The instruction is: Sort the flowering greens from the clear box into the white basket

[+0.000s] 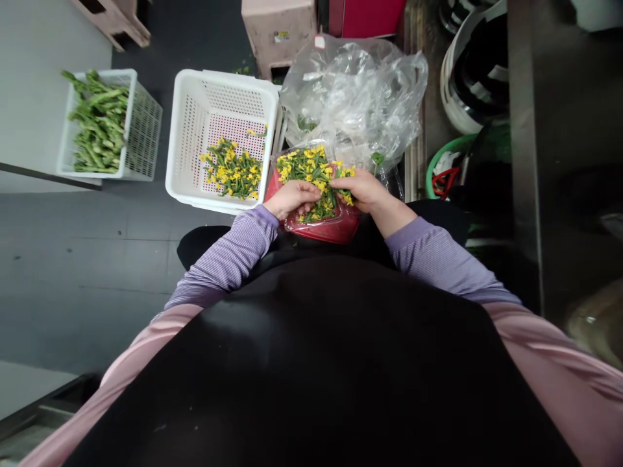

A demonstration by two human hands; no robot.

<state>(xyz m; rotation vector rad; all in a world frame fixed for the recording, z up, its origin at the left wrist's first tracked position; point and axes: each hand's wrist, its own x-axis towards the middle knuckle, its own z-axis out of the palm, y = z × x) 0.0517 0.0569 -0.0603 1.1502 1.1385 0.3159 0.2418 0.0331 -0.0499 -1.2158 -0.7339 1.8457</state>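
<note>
A clear plastic tray (pixel 311 225) holds many small green stalks with yellow flowers (pixel 304 165), and it rests on something red (pixel 335 232) at my lap. My left hand (pixel 294 196) is closed in a pinch over the tray's near left part. What its fingertips hold, if anything, is too small to make out. Over the tray's right side, my right hand (pixel 365 189) is closed around a few yellow-flowered stalks (pixel 346 174). To the left stands a white perforated basket (pixel 189 188) with a loose heap of the same flowered stalks (pixel 233 172) on its bottom.
Crumpled clear plastic bags (pixel 360 91) lie behind the tray. A second white basket (pixel 141 146), full of long green vegetables (pixel 100 126), stands far left on the grey floor. A pale stool (pixel 277 29) is at the back. On the right are a green basin (pixel 438 159) and a metal edge (pixel 525 149).
</note>
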